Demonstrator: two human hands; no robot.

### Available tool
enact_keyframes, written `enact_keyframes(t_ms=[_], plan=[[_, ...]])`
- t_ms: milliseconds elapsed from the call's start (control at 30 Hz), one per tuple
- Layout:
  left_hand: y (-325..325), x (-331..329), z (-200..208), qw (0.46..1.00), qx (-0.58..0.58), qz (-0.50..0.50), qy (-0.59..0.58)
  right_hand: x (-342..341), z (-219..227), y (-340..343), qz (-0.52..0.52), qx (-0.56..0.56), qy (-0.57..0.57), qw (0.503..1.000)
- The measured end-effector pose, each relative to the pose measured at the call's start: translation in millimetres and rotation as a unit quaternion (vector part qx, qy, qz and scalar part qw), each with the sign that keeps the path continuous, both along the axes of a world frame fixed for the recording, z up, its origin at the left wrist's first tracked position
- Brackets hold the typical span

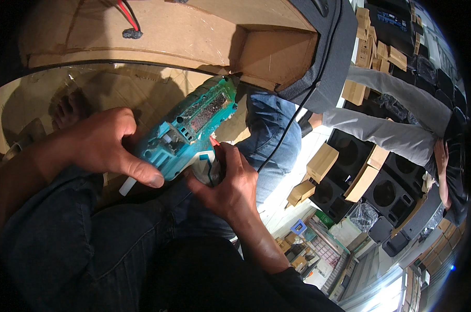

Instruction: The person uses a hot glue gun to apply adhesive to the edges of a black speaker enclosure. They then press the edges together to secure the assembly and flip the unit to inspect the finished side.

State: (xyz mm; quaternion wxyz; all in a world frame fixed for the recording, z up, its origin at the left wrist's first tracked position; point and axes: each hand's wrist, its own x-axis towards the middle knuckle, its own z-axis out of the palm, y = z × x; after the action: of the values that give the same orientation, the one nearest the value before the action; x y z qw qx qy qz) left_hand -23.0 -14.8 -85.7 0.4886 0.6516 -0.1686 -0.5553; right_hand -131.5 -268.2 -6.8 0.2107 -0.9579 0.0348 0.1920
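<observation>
A scuffed teal glue gun (196,117) lies tilted over my lap, its far end close to the rim of an open wooden box. What looks like a white glue stick (127,186) pokes out of its near left end. My left hand (102,140) is closed around that rear end, thumb along the casing. My right hand (227,179) grips a pale grey and teal part below the body, next to a small red piece; the fingers partly hide this part.
The brown-walled box (188,34) has a dark grey covered side (337,62) and red and black wires (130,18). A black cable (287,127) hangs past it. A person in grey trousers (391,130) is at the right, among black speaker cabinets (386,192) and cardboard boxes (323,162).
</observation>
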Motion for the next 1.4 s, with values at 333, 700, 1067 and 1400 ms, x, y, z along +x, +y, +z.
enact_keyframes(t_ms=[333, 700, 1067, 1400], plan=[[-3, 6, 3, 0.998, -0.016, -0.054, 0.016, -7, 0, -2, -0.006, -0.009, -0.016, 1.000], [-4, 8, 7, 0.996, -0.025, -0.077, 0.034, -11, 2, -4, -0.003, -0.016, -0.022, 1.000], [-7, 10, 13, 0.996, -0.030, -0.077, 0.032, -13, 4, -5, 0.007, -0.024, -0.055, 0.998], [-8, 12, 14, 0.996, -0.033, -0.083, 0.015, -16, 6, -5, -0.005, -0.015, -0.045, 0.999]])
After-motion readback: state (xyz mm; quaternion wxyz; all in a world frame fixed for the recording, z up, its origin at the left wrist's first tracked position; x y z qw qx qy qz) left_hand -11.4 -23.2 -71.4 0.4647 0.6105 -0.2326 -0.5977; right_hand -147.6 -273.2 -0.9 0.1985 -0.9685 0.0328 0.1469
